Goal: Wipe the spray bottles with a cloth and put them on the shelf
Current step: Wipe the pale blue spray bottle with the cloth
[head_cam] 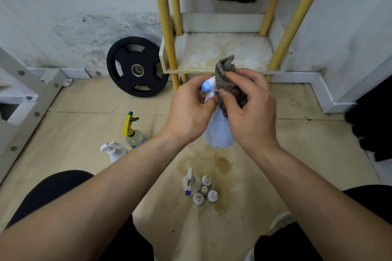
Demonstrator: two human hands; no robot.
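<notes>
In mid-air before the shelf's [222, 53] lowest tier, the pale blue spray bottle [219, 133] hangs off the floor [297, 154]. The left hand [188, 112] has its grip pinched round the trigger head. The right hand [252, 110] has its grip closed on the grey cloth [224, 70], pressed to the neck. Wiping is the step in hand. The next move likely calls for standing the bottle upright on the shelf, then fetching the yellow-trigger bottle [134, 135].

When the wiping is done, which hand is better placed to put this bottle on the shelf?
Probably left: the left hand grips the bottle by its spray head, while the right hand holds the cloth.
</notes>
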